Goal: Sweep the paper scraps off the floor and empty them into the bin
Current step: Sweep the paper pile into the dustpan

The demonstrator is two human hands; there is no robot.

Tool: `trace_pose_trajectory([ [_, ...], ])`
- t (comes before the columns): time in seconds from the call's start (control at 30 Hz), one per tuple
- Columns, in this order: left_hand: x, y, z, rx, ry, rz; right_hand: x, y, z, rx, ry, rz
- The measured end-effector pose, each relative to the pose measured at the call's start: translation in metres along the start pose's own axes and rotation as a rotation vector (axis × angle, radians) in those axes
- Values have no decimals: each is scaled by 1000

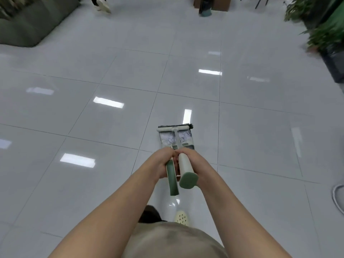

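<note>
Below, two handles are gripped side by side over a glossy grey tiled floor (pixel 111 75): the dark green handle (pixel 172 178) is clasped by the left hand (pixel 164 162), the cream handle (pixel 186 164) with its green end cap by the right hand (pixel 191 161), fingers curled round each. At their far ends the broom (pixel 175 128) is seen lying against the mouth of the dustpan (pixel 176 139), where pale crumpled paper scraps (pixel 167 140) are held, though their outline is blurred. A green sofa (pixel 31 21) is cut off at upper left, plants (pixel 323 30) at upper right. A small dark bin (pixel 204 7) is partly cropped at the top edge. A passer-by's shoe (pixel 103 5) is smeared by motion.
</note>
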State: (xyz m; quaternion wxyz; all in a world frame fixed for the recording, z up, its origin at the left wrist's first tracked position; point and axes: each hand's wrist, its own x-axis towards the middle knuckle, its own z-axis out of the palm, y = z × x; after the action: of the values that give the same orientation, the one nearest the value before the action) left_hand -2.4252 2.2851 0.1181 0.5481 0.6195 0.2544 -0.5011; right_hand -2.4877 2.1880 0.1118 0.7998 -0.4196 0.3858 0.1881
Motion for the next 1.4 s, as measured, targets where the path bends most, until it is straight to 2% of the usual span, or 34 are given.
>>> trace_pose_trajectory([
  [0.17,49,114,22,32,-21,-32,76,-102,-2,-33,-12,-3],
  [0.37,149,270,39,67,-27,-46,189,-245,1,-81,34,20],
  [0.6,234,478,70,158,-27,-17,295,-429,15,77,47,18],
  [0.87,333,672,145,115,-20,-8,427,-622,-20,24,51,-6],
  [1.07,414,841,215,137,6,33,523,-796,-58,-11,-11,-36],
  [1.4,540,1116,287,78,5,66,680,-1065,-71,-11,-10,-63],
])
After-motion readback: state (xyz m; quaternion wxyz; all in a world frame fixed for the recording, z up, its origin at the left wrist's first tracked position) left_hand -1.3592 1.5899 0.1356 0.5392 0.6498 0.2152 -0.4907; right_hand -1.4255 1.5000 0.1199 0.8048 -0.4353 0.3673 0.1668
